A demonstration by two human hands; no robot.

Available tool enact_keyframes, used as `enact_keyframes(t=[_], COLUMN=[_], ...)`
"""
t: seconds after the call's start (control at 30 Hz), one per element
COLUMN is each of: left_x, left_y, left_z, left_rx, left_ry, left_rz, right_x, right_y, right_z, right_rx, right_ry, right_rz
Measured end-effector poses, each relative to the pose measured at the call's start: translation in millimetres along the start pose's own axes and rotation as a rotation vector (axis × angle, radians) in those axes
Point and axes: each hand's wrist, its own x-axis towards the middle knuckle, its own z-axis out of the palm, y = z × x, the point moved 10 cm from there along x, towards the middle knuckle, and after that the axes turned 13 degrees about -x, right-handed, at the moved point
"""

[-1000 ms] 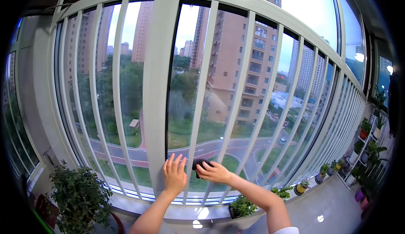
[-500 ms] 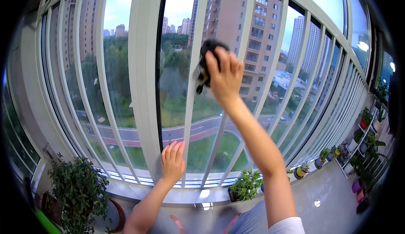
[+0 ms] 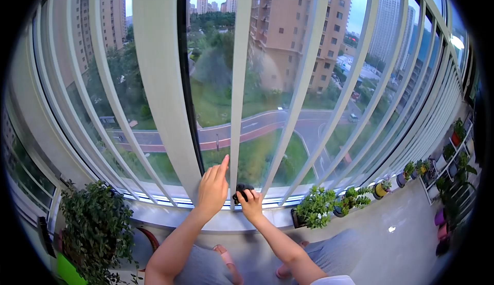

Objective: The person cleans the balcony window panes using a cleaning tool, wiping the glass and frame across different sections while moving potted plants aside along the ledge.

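Observation:
My right hand (image 3: 251,203) is closed around a small black object (image 3: 239,194) low at the window, beside the foot of a white upright bar (image 3: 237,105) and just above the sill. Its exact kind is hard to make out, as my fingers cover part of it. Left of that bar, my left hand (image 3: 212,191) is raised in front of the lower window pane (image 3: 252,164). Its index finger points up and nothing shows in it. Whether that fingertip touches the glass, I cannot tell.
White bars run across the whole window, with a wide frame post (image 3: 163,79) on the left. A leafy potted plant (image 3: 95,228) stands at lower left. Along the right of the sill (image 3: 278,217) sit a green plant (image 3: 315,208) and several small pots, leading to a plant rack (image 3: 437,174).
My right hand has come down from high on the window to the bottom, still holding the black object. My left hand has shifted slightly, its index finger now pointing up. The view has tilted downward.

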Motion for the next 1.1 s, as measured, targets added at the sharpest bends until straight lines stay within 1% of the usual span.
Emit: enact_keyframes(t=[0.1,0.17,0.2,0.23,0.3,0.33,0.43,0.5,0.57,0.63,0.7,0.73,0.77,0.83,0.9,0.97,1.0,1.03,1.1], left_x=[-3,-3,-4,-5,-6,-6,-6,-6,-8,-10,-13,-15,-15,-15,-16,-15,-14,-15,-14], left_y=[-8,-12,-12,-13,-13,-15,-18,-16,-15,-16,-17,-17,-18,-20,-20,-20,-19,-19,-20], left_z=[13,18,17,19,19,21,22,20,19,20,20,22,23,25,25,25,23,22,22], left_rx=[0.029,0.047,0.067,0.068,0.068,0.064,0.049,0.029,0.037,0.041,0.065,0.064,0.051,0.041,0.047,0.036,0.032,0.032,0.031], left_ry=[-0.019,-0.02,-0.01,-0.016,-0.012,-0.022,0.006,-0.013,-0.035,-0.054,-0.054,-0.06,-0.062,-0.069,-0.057,-0.055,-0.046,-0.047,-0.072], left_rz=[-0.023,-0.013,-0.009,-0.01,-0.009,-0.012,-0.005,-0.008,-0.015,-0.021,-0.023,-0.023,-0.048,-0.068,-0.057,-0.033,-0.008,-0.011,-0.032], right_x=[-36,-79,-95,-98,-101,-99,-94,-97,-105,-111,-110,-108,-110,-116,-115,-106,-106,-111,-119], right_y=[-6,-17,-20,-25,-25,-26,-28,-14,10,16,12,7,2,-25,-24,-23,-16,-1,16], right_z=[26,66,74,76,75,74,72,74,67,65,68,71,75,101,92,81,78,80,72], right_rx=[0.059,0.02,0.039,0.042,-0.009,-0.022,-0.113,-0.2,-0.302,-0.284,-0.236,-0.164,-0.02,0.16,0.125,0.028,-0.041,-0.148,-0.193], right_ry=[-0.226,-0.616,-0.746,-0.749,-0.732,-0.729,-0.714,-0.731,-0.682,-0.727,-0.678,-0.688,-0.692,-0.666,-0.645,-0.682,-0.695,-0.783,-0.824], right_rz=[0.094,0.05,0.109,0.114,0.258,0.279,0.183,0.217,0.345,0.348,0.472,0.567,0.735,0.803,0.801,0.466,0.399,0.404,0.442])
